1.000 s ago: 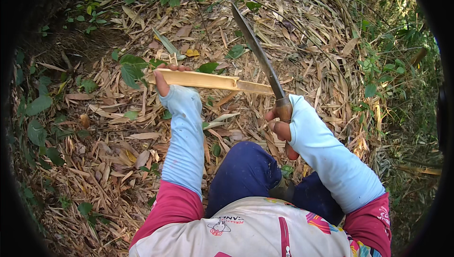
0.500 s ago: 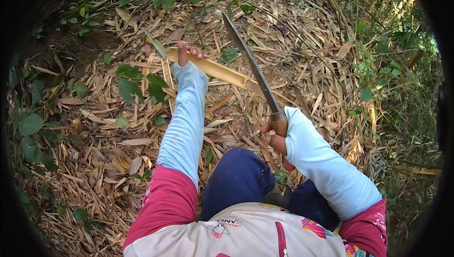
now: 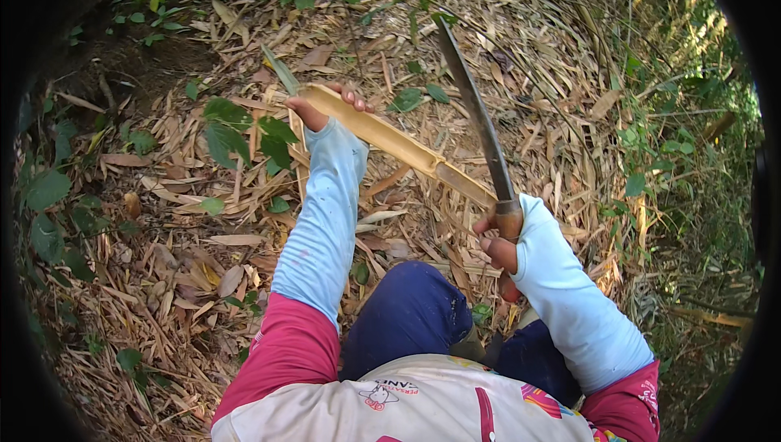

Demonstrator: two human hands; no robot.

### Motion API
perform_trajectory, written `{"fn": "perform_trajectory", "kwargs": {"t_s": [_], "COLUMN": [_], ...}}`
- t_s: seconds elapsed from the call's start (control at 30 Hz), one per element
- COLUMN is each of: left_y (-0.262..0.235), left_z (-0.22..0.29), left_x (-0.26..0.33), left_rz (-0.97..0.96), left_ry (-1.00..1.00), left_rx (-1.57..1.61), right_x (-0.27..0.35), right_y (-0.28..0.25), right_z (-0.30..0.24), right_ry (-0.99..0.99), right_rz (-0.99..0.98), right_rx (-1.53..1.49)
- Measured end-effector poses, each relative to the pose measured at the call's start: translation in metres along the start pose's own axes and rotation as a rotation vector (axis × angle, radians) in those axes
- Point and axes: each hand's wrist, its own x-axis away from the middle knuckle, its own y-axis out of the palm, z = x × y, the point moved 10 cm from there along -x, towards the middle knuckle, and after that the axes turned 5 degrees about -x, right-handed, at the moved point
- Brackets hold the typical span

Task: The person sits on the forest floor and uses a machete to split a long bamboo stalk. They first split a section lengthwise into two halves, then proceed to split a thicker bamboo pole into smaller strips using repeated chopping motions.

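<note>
Left hand grips the split bamboo at its left end, now slanting more steeply than one second ago, placing its right end beside the machete gripped by the right hand.

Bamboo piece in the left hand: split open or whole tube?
Split open: the bamboo piece shows its pale inside as an open trough, with a node ridge across it.

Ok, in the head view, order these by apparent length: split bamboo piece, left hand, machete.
1. Machete, handle included
2. Split bamboo piece
3. Left hand, partly sleeve-covered but clearly shortest
</note>
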Motion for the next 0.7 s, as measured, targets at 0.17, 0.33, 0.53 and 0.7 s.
{"fn": "perform_trajectory", "kwargs": {"t_s": [0.17,0.33,0.53,0.7], "left_y": [0.087,0.125,0.102,0.099], "left_z": [0.101,0.137,0.093,0.086], "left_x": [0.014,0.011,-0.004,-0.003], "left_rz": [-0.156,-0.383,-0.829,-0.753], "left_ry": [0.157,0.134,-0.151,-0.094], "left_rx": [-0.163,-0.257,0.031,0.027], "right_x": [-0.010,-0.018,-0.010,-0.005], "right_y": [0.002,-0.002,0.009,0.000], "right_z": [0.000,0.007,0.008,0.012], "right_ry": [-0.055,-0.200,-0.058,0.016], "right_rz": [-0.011,0.033,-0.054,-0.012], "right_rx": [0.028,0.006,0.144,0.115]}}
